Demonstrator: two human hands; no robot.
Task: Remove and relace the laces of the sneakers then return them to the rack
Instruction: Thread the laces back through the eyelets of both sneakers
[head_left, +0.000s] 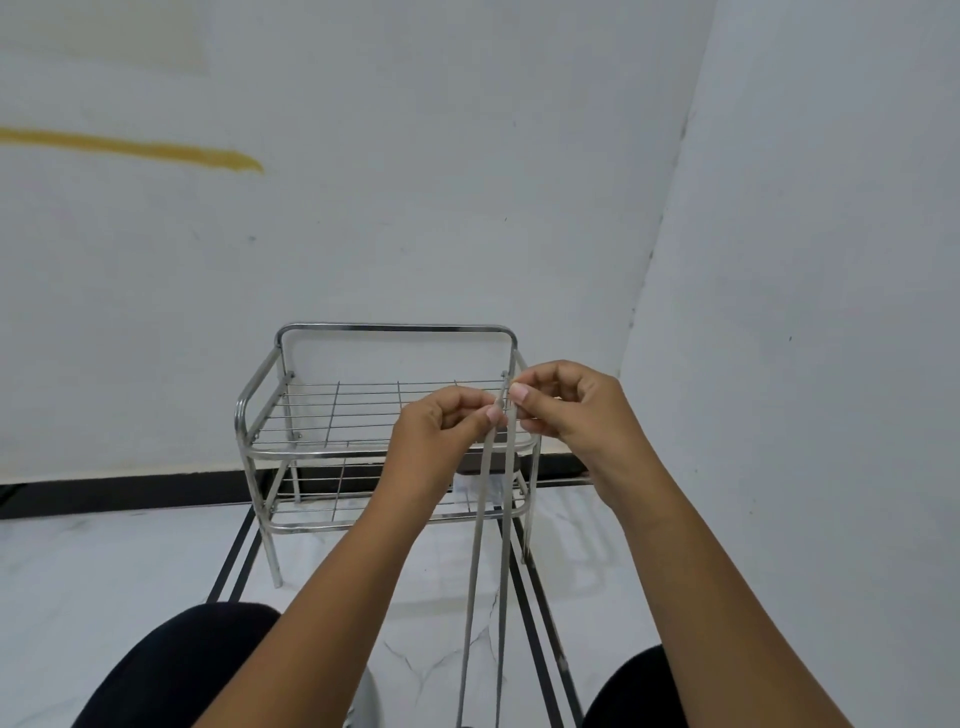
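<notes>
Before one rack (385, 447), two hands (441, 431) (571, 410) pinch two lace strands (480, 519).

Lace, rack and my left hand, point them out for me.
lace (480, 519), head view, left hanging strand.
rack (395, 328), head view, top back rail.
left hand (441, 431), head view, back of the hand.

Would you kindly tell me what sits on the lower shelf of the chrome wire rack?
On the chrome wire rack, a dark object with a white base shows on the lower shelf; the left hand and grey lace cover most of it, so its identity is unclear.

Bright even indoor light, soft shadows, wide-angle edge bending, slight softness
</notes>
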